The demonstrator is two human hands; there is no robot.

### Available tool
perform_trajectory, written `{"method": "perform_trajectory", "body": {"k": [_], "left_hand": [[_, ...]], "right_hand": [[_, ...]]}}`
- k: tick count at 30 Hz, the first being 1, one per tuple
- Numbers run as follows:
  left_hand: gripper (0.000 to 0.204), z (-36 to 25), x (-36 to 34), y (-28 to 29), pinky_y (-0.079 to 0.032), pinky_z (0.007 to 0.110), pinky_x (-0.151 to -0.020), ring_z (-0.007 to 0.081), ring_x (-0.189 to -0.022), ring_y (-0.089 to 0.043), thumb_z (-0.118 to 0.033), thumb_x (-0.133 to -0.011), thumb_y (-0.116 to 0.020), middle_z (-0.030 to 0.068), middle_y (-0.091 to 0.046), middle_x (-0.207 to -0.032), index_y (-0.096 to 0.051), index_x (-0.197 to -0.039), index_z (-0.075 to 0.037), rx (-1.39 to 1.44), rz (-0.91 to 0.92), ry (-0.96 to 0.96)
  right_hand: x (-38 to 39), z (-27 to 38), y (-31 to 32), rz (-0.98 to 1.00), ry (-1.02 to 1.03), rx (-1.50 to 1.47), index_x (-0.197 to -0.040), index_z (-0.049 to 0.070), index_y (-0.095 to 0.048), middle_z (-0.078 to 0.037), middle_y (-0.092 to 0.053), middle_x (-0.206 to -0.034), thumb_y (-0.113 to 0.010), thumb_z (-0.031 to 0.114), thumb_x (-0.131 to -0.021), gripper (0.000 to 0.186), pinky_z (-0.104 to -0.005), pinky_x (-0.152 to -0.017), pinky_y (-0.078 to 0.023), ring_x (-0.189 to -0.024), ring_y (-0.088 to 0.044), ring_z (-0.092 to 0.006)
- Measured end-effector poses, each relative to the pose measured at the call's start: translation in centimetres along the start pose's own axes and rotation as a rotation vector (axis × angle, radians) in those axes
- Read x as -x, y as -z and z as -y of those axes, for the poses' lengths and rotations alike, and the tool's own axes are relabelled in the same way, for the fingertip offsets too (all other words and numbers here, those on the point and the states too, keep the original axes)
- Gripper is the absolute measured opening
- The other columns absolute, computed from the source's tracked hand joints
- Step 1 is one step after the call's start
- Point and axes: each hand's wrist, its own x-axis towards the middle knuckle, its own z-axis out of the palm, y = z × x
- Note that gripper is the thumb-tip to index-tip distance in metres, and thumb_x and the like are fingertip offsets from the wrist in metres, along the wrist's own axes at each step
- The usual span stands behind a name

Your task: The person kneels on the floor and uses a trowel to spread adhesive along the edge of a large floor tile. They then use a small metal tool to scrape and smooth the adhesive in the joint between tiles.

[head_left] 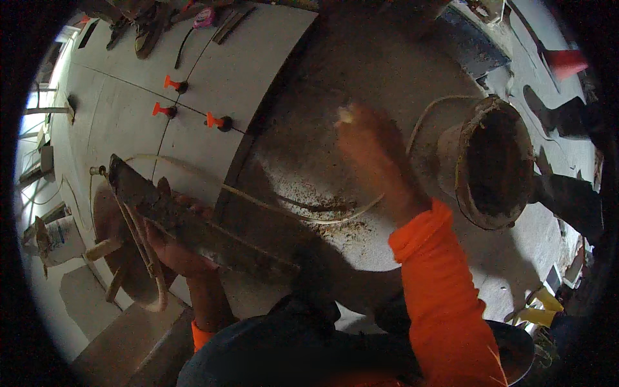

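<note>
My left hand (174, 248) grips a long, flat, dark tool (193, 222) with a mortar-like crust, tilted above the edge of the pale tiles (116, 106). Its exact kind is hard to tell in the shade. My right hand (371, 138) hovers over the dusty grey floor (303, 148), fingers drawn together, with a pale spot at their tips; whatever they may hold is too unclear to name. Crumbly pale material (342, 235) is scattered on the floor below it. A thin pale cord or hoop (271, 208) curves between my hands.
Three orange tile-levelling clips (171, 82) stand at the tile joints. A crusted bucket (451, 155) lies tipped to the right. A pink tape measure (204, 17) and a person's shoe (147, 40) are at the far side. Left are a round brown object (113, 216) and a white bucket (63, 238).
</note>
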Motion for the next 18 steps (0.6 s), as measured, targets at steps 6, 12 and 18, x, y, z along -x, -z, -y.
{"method": "perform_trajectory", "body": {"k": [6,12,18], "left_hand": [[0.062,0.8,0.1,0.3,-0.053,0.046,-0.081,0.0292,-0.092,-0.061,-0.048,-0.103,-0.038,0.0158,-0.062,-0.111,-0.039,-0.149,-0.006,-0.054,0.063,-0.025],[0.061,0.7,-0.5,1.5,-0.053,0.046,-0.083,0.0309,-0.096,-0.063,-0.049,-0.103,-0.036,0.0181,-0.063,-0.116,-0.043,-0.146,-0.006,-0.171,-0.079,-0.09],[0.062,0.6,1.1,1.9,-0.052,0.052,-0.088,0.0342,-0.104,-0.062,-0.049,-0.103,-0.033,0.0192,-0.059,-0.128,-0.039,-0.148,-0.007,-0.007,0.011,-0.014]], "right_hand": [[4.2,-2.3,-2.6,0.301,-0.55,-1.028,-0.108,0.0,-0.063,-0.015,-0.068,-0.085,-0.066,0.04,-0.092,0.043,-0.0417,-0.063,-0.056,-0.068,-0.07,-0.0274],[2.0,3.2,-11.0,0.296,-0.503,-1.218,-0.112,0.004,-0.059,-0.009,-0.064,-0.082,-0.064,0.045,-0.092,0.046,-0.0358,-0.052,-0.054,-0.058,-0.063,-0.0199],[-1.1,9.7,-11.2,0.208,-0.664,-1.938,-0.103,0.007,-0.055,-0.006,-0.058,-0.075,-0.061,0.045,-0.095,0.039,-0.0365,-0.047,-0.053,-0.053,-0.059,-0.0199]]}}
